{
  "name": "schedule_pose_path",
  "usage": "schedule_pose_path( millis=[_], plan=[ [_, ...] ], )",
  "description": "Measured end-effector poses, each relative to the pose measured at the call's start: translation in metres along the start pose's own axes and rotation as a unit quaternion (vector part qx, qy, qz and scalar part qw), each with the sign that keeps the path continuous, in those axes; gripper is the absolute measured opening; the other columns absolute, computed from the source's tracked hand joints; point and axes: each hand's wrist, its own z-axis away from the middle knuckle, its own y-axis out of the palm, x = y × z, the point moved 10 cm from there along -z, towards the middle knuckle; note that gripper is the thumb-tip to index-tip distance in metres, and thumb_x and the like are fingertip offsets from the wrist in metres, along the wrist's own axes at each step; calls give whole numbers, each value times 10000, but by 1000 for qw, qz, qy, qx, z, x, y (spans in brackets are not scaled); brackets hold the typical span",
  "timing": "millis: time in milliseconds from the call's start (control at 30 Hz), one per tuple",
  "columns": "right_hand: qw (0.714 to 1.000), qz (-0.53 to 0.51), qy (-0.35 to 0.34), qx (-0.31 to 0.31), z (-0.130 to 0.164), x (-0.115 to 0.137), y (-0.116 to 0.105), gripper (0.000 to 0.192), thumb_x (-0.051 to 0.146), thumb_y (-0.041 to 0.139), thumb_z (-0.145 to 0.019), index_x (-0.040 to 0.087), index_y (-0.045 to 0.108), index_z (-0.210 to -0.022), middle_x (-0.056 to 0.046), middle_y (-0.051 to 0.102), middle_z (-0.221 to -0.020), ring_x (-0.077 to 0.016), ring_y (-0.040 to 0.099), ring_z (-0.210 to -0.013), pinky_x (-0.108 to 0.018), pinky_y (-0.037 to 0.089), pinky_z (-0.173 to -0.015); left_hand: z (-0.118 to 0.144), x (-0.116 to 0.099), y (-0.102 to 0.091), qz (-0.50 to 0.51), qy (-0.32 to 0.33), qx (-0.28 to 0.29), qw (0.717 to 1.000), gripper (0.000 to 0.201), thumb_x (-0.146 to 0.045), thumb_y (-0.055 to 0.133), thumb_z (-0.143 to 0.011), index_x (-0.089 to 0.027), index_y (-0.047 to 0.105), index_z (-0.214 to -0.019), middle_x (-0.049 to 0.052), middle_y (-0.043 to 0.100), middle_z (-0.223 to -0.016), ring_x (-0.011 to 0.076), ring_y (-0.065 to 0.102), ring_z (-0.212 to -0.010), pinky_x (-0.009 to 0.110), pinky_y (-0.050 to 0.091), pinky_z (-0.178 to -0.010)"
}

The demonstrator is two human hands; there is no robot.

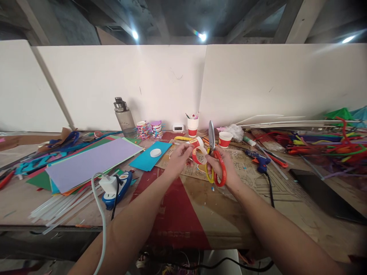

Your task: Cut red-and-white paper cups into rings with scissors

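A cut piece of red-and-white paper cup (197, 143) is pinched in the fingertips of my left hand (179, 156), its strip curling round into a loop. My right hand (226, 166) holds scissors (220, 173) with one red and one yellow handle, the blades pointing up and away from me. The loop's right end reaches the fingers of my right hand; whether they grip it too I cannot tell. Both hands are above a flattened cardboard sheet (197, 214) on the table. Behind them stands a whole paper cup (225, 139).
Coloured paper sheets (94, 162), a power strip (119, 190) and clear glue sticks (57, 208) lie left. A white disc (155, 152) rests on blue paper (143, 162). A glue gun (260, 162), a black tablet-like slab (323, 194) and pipe cleaners (323, 141) lie right. A bottle (125, 120) stands behind.
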Motion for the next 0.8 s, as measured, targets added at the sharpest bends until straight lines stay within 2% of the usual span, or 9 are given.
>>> schedule_pose_path(
  millis=[67, 167, 333, 533, 700, 800],
  plan=[
    [1000, -6, 4, 8, 0, -2, 2, 293, 394, 698, -695, 250, 477, -823, 106, 482, -470, -119, 482, -364, -230, 420, -359, 0, 0, 6, -2, 0, 24, 1000, 395, -438, 831, -707, -179, 646, -941, 27, 672, -862, 119, 596, -657, 230, 490, -558],
    [999, -13, 17, 30, 0, -7, 7, 305, 392, 703, -693, 246, 477, -836, 108, 488, -457, -113, 470, -355, -215, 403, -348, 3, -3, 13, -9, 8, 39, 999, 391, -371, 870, -659, -170, 672, -930, 29, 684, -832, 123, 594, -678, 236, 489, -616],
    [997, -28, 30, 58, 2, -11, 15, 401, 502, 755, -719, 241, 473, -832, 96, 510, -506, -100, 475, -367, -212, 420, -346, 4, -2, 4, -7, 8, -1, 1000, 366, -457, 829, -701, -151, 633, -735, -2, 603, -605, 99, 518, -571, 225, 424, -573],
    [996, -46, 27, 74, 6, -10, 21, 459, 569, 789, -728, 227, 492, -800, 79, 503, -581, -71, 470, -402, -187, 418, -348, 0, 6, -14, 59, -21, -75, 995, 432, -497, 850, -648, -169, 584, -736, -11, 580, -623, 88, 485, -518, 218, 364, -473],
    [995, -34, 47, 78, 8, -15, 25, 451, 523, 805, -693, 235, 476, -802, 88, 495, -548, -81, 469, -385, -195, 408, -334, 4, -8, -9, -48, 42, -65, 996, 363, -490, 788, -738, -189, 604, -820, -25, 597, -636, 104, 513, -484, 243, 417, -473],
    [996, -34, 48, 67, 7, -16, 23, 423, 491, 790, -690, 239, 472, -808, 105, 467, -499, -87, 459, -375, -198, 403, -335, 6, -10, -2, -54, 64, -44, 996, 356, -468, 799, -733, -197, 603, -856, -28, 623, -660, 115, 553, -541, 244, 446, -525]
  ],
)
